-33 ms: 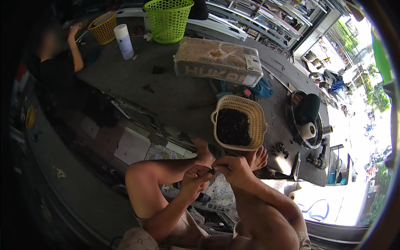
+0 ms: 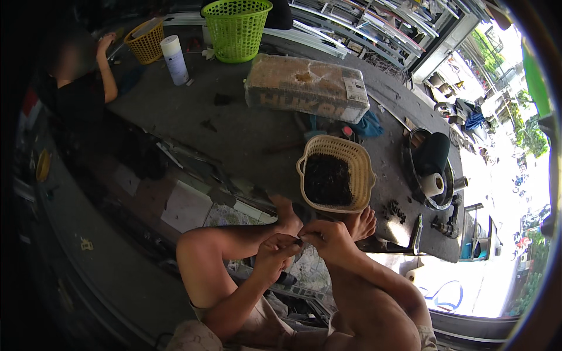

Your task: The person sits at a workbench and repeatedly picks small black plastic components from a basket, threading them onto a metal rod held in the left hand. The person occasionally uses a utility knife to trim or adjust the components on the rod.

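Between my raised knees, my left hand (image 2: 274, 255) and my right hand (image 2: 328, 238) meet at the fingertips. Both are closed in a pinch on one small dark piece (image 2: 299, 241), too small to tell its kind. Just beyond them a cream plastic basket (image 2: 364, 169) stands on the dark work surface, by my bare foot (image 2: 364, 223). A layer of small black pieces (image 2: 328, 180) covers its bottom. More dark bits (image 2: 394, 211) lie loose to the right of the basket.
Behind the basket lies a plastic-wrapped carton (image 2: 304, 88), with a blue cloth (image 2: 369, 124) beside it. A black basin (image 2: 417, 186) holding rolls stands right. Farther back are a green basket (image 2: 237, 32), a white can (image 2: 175, 61) and a yellow basket (image 2: 145, 42). Another person (image 2: 82, 93) sits left.
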The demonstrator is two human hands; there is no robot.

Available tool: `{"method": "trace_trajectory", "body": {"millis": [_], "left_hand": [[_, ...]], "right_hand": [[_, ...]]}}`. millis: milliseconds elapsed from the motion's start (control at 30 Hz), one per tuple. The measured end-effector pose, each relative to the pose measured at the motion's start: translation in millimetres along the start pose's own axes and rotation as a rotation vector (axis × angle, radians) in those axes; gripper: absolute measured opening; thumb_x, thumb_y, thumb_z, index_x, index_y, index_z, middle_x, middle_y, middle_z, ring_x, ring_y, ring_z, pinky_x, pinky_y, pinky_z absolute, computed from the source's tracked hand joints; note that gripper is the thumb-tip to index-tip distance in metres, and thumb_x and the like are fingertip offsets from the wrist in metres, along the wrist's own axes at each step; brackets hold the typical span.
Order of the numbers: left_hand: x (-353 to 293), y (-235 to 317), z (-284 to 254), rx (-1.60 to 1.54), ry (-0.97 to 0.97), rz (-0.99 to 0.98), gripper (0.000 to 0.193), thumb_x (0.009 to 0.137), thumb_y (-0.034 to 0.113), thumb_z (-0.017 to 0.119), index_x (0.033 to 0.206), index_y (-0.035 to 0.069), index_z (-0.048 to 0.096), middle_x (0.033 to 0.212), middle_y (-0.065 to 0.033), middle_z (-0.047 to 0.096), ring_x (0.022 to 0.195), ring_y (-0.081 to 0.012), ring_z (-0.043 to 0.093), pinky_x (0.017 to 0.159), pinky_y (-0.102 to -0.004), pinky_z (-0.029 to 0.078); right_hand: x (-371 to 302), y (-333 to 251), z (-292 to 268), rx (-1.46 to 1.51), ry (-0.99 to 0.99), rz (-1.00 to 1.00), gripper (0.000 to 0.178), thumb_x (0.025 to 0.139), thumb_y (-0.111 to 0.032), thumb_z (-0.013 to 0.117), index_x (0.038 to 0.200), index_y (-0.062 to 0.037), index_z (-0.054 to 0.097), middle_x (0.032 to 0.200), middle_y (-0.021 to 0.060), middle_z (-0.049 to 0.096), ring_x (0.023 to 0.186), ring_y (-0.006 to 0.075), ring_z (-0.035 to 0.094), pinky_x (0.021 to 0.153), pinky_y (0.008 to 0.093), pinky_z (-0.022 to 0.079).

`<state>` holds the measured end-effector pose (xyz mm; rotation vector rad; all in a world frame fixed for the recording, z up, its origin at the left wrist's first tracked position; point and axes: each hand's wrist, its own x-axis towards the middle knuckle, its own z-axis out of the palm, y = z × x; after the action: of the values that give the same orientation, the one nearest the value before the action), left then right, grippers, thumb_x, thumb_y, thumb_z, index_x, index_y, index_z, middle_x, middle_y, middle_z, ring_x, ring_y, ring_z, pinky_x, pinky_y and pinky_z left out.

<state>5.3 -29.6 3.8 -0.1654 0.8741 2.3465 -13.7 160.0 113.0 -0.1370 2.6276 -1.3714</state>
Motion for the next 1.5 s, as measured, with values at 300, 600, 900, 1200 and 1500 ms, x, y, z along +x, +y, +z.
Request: {"method": "trace_trajectory", "body": {"millis": [300, 600, 900, 1200, 1500], "left_hand": [[0, -8, 4, 0.085, 0.124, -0.006, 0.019, 0.089, 0.008, 0.085, 0.102, 0.002, 0.072, 0.074, 0.002, 0.067, 0.047, -0.0006, 0.041, 0.041, -0.0203, 0.029], [-3, -12, 5, 0.1, 0.133, 0.04, 0.017, 0.091, 0.011, 0.084, 0.101, 0.004, 0.072, 0.068, 0.0039, 0.061, 0.047, -0.0009, 0.04, 0.041, -0.0214, 0.027], [-4, -19, 3, 0.07, 0.109, 0.06, 0.011, 0.093, 0.009, 0.082, 0.099, 0.004, 0.073, 0.07, 0.0025, 0.063, 0.048, -0.0015, 0.039, 0.043, -0.0213, 0.028], [-8, -12, 18, 0.048, 0.099, 0.049, 0.013, 0.092, 0.007, 0.082, 0.099, 0.003, 0.071, 0.077, 0.001, 0.068, 0.05, -0.0008, 0.04, 0.043, -0.02, 0.028], [-3, -19, 17, 0.073, 0.089, 0.01, 0.026, 0.092, 0.013, 0.083, 0.113, 0.0, 0.074, 0.081, 0.0018, 0.068, 0.05, -0.0008, 0.038, 0.043, -0.02, 0.028]], "right_hand": [[-5, 10, 7, 0.011, 0.042, -0.007, 0.014, 0.088, -0.003, 0.076, 0.102, -0.002, 0.079, 0.092, 0.0159, 0.076, 0.08, 0.0295, 0.076, 0.072, 0.0363, 0.059], [-10, 12, 4, 0.032, -0.007, -0.04, 0.014, 0.088, -0.005, 0.079, 0.101, -0.0038, 0.08, 0.091, 0.0141, 0.077, 0.073, 0.0237, 0.074, 0.067, 0.0338, 0.057], [-11, 10, 0, 0.047, -0.047, -0.005, 0.015, 0.087, -0.009, 0.083, 0.101, -0.0045, 0.08, 0.09, 0.0126, 0.077, 0.073, 0.0209, 0.074, 0.066, 0.0341, 0.057], [-14, 16, 4, -0.027, -0.021, -0.061, 0.015, 0.087, -0.003, 0.076, 0.101, -0.0029, 0.077, 0.089, 0.0154, 0.074, 0.077, 0.0327, 0.073, 0.07, 0.0398, 0.057], [-13, 20, 10, -0.33, -0.012, -0.319, 0.023, 0.081, -0.001, 0.07, 0.104, -0.0051, 0.073, 0.095, 0.0139, 0.069, 0.091, 0.0357, 0.07, 0.08, 0.0449, 0.058]]}}
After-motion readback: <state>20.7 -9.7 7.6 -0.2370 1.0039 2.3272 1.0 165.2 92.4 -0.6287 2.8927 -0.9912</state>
